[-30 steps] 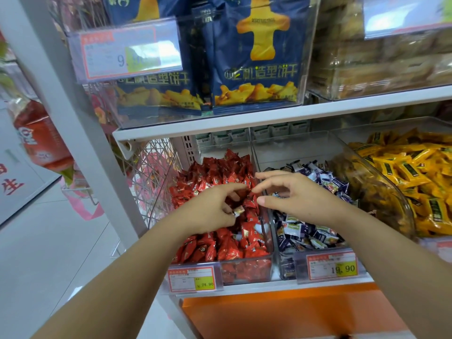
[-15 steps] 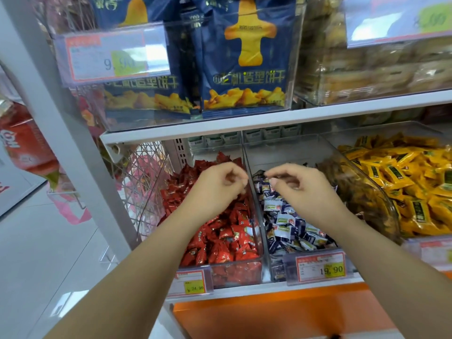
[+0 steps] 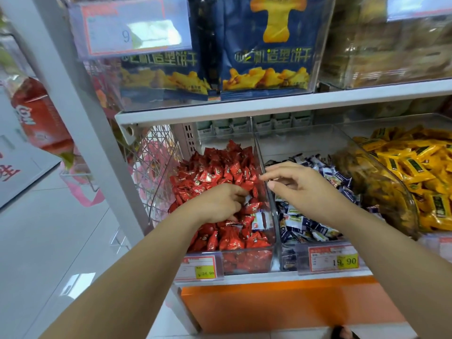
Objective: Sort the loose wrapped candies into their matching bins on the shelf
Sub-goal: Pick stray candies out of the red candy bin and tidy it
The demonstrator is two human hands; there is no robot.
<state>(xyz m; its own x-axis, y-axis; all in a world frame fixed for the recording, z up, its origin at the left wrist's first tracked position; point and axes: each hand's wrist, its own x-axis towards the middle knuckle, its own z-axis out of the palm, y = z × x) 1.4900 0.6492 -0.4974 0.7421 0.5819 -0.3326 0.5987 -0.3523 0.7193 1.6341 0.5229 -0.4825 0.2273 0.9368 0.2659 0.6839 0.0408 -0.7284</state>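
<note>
A clear bin (image 3: 247, 261) on the lower shelf holds red wrapped candies (image 3: 220, 167). The bin (image 3: 287, 260) to its right holds blue-and-white wrapped candies (image 3: 305, 223). My left hand (image 3: 217, 204) reaches into the red bin with its fingers curled down, and a white wrapper (image 3: 247, 198) shows at its fingertips. One stray blue-and-white candy (image 3: 261, 220) lies among the red ones just right of that hand. My right hand (image 3: 300, 187) hovers over the divider between the two bins, fingers loosely spread, holding nothing.
A curved clear bin (image 3: 381, 192) with brown snacks and a pile of yellow wrapped candies (image 3: 420, 172) sit to the right. Blue snack bags (image 3: 266, 57) fill the shelf above. Price tags (image 3: 333, 260) hang along the shelf front. A grey upright (image 3: 80, 118) stands left.
My left hand has dropped from the back of the red bin down into its middle. My right hand has shifted left toward the divider and its fingers have loosened.
</note>
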